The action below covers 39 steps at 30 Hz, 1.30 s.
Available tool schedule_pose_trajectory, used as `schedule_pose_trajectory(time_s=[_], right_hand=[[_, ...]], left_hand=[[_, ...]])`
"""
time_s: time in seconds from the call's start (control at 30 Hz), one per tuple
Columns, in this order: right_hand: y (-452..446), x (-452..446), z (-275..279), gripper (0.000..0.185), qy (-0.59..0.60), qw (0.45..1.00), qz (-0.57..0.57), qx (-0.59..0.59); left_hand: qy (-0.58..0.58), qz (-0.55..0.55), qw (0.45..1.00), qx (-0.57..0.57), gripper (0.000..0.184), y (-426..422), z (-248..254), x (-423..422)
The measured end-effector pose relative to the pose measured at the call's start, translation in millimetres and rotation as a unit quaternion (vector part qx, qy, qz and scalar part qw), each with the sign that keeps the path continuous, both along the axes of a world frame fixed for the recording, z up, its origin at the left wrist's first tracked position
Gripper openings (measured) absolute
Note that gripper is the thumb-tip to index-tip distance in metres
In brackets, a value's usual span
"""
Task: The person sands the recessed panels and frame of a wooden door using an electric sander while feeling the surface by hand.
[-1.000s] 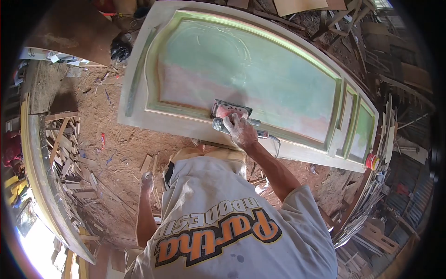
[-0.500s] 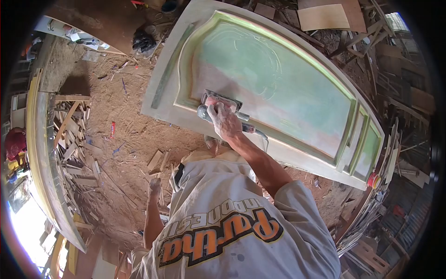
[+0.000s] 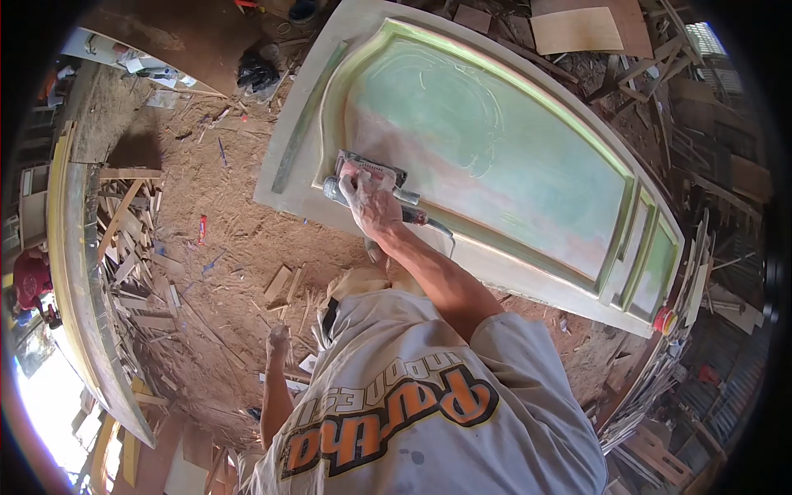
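Note:
My right hand point(image 3: 374, 205) is wrapped over the top of a power sander point(image 3: 381, 172) with a reddish upper housing and a grey body. The sander lies at the lower left corner of the recessed field of a large door panel point(image 3: 528, 169), beside the inner moulding. Patchy green and pinkish-white colour covers this field, with faint curved lines near its top. From the sander a cord point(image 3: 445, 230) runs right, partly hidden by my forearm. My left hand point(image 3: 278, 337) hangs low at my side, away from the panel, its fingers curled with nothing visible in them.
Wood offcuts point(image 3: 136, 247) are heaped on the dusty floor at left, beside a long curved board point(image 3: 78, 247). Another person in red point(image 3: 31, 276) is at the far left edge. Stacked strips point(image 3: 652, 388) and scrap timber lie right of the panel. A black plastic bag point(image 3: 257, 73) lies upper left.
My right hand has slid the sander left and slightly up along the panel's lower moulding. My left hand stays low at my side. The person in red at far left has shifted.

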State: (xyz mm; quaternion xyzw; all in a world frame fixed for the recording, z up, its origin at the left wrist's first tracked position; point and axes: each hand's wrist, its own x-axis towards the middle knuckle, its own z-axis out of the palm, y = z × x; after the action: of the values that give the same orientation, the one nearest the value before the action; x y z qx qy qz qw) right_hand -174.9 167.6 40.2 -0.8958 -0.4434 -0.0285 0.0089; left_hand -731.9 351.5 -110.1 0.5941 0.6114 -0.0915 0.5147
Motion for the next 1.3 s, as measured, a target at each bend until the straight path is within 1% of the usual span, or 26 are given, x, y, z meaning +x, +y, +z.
schedule_pose_trajectory(time_s=[0.03,0.1,0.13,0.2,0.23,0.27,0.3,0.33,0.37,0.4,0.47,0.5,0.53,0.6,0.7,0.73,0.8,0.83,0.87,0.9,0.93,1.0,1.13,1.2,1.23,1.3], right_hand=[[-2.5,0.4,1.1,0.053,-0.009,1.0,0.003,-0.012],[-16.1,-0.2,4.6,0.051,0.001,1.0,0.003,-0.013],[-26.6,1.4,6.1,0.049,0.008,1.0,0.008,-0.011],[-55.5,1.7,5.6,0.051,0.003,1.0,0.002,-0.025],[-70.6,0.0,2.3,0.053,-0.019,1.0,0.004,-0.008],[-87.8,0.3,-0.3,0.054,-0.043,0.999,0.007,0.012],[-102.2,-0.5,-4.6,0.056,-0.001,1.0,0.001,0.011],[-118.0,-0.1,-3.8,0.056,-0.003,1.0,-0.005,0.01],[-134.9,0.6,-3.0,0.056,0.019,1.0,-0.007,0.0],[-151.6,0.9,-1.9,0.056,0.041,0.999,-0.008,-0.01],[-184.9,-0.4,-8.0,0.057,0.049,0.999,-0.017,0.009],[-201.9,-0.3,-10.1,0.058,0.056,0.998,-0.022,0.028],[-219.0,0.5,-9.2,0.058,0.053,0.998,-0.025,0.03],[-254.1,3.3,-7.4,0.06,0.036,0.998,-0.018,0.043],[-304.7,5.1,-13.4,0.06,0.058,0.998,-0.025,0.024],[-321.5,4.9,-13.9,0.058,0.061,0.998,-0.028,0.016],[-355.5,6.2,-9.9,0.054,0.061,0.997,-0.037,0.011],[-372.4,7.4,-4.1,0.052,0.083,0.995,-0.043,0.018],[-389.0,7.7,-0.3,0.049,0.105,0.993,-0.05,0.025],[-405.4,7.7,-1.7,0.049,0.105,0.993,-0.054,0.026],[-421.9,7.7,-5.6,0.047,0.112,0.992,-0.056,0.02],[-454.4,8.0,-6.2,0.045,0.12,0.991,-0.06,0.016],[-519.8,16.2,7.8,0.044,0.151,0.985,-0.079,0.017],[-552.7,17.1,9.6,0.045,0.18,0.979,-0.092,-0.004],[-569.8,17.4,7.8,0.048,0.188,0.977,-0.1,-0.008],[-604.1,16.1,6.8,0.05,0.18,0.978,-0.105,-0.027]], left_hand=[[0.0,-0.004,1.0,-0.002,0.027,4.6,-6.0,-2.1],[-0.073,-0.003,0.996,-0.05,0.022,17.8,-13.1,-13.2],[-0.075,-0.009,0.996,-0.057,0.022,22.4,-18.9,-15.4],[-0.127,0.059,0.986,-0.089,0.022,18.8,-29.8,-10.0],[-0.084,0.04,0.994,-0.06,0.023,14.6,-28.1,-0.8],[-0.086,0.032,0.994,-0.065,0.023,6.2,-27.7,12.3],[-0.088,0.002,0.996,-0.024,0.023,-0.9,-27.3,25.1],[-0.089,-0.026,0.996,0.018,0.023,-8.0,-25.0,36.8],[-0.099,-0.003,0.995,-0.022,0.031,-13.6,-23.9,50.8],[-0.1,-0.007,0.995,-0.022,0.031,-19.0,-25.1,66.2],[-0.108,-0.098,0.989,0.005,0.041,-31.2,-26.1,102.0],[-0.078,-0.147,0.986,0.021,0.05,-34.8,-20.4,124.2],[-0.08,-0.151,0.985,0.023,0.05,-40.7,-20.6,144.9],[-0.076,-0.236,0.965,0.083,0.057,-54.5,-21.1,185.8],[-0.091,-0.265,0.952,0.123,0.061,-98.5,3.2,252.3],[-0.091,-0.268,0.951,0.124,0.061,-114.2,5.0,269.0],[-0.135,-0.262,0.941,0.165,0.059,-147.1,6.7,303.3],[-0.136,-0.266,0.94,0.165,0.059,-167.7,24.6,326.1],[-0.123,-0.36,0.893,0.239,0.058,-190.3,59.4,352.6],[-0.109,-0.447,0.832,0.31,0.058,-213.5,86.7,376.1],[-0.109,-0.45,0.83,0.31,0.058,-234.8,98.7,392.7],[-0.148,-0.473,0.798,0.343,0.06,-273.2,111.5,417.8],[-0.162,-0.498,0.767,0.369,0.066,-335.6,110.3,458.3],[-0.104,-0.53,0.764,0.351,0.078,-360.6,107.8,470.7],[-0.107,-0.531,0.763,0.352,0.078,-369.7,105.5,474.9],[-0.075,-0.547,0.77,0.32,0.093,-388.2,95.8,482.1]])
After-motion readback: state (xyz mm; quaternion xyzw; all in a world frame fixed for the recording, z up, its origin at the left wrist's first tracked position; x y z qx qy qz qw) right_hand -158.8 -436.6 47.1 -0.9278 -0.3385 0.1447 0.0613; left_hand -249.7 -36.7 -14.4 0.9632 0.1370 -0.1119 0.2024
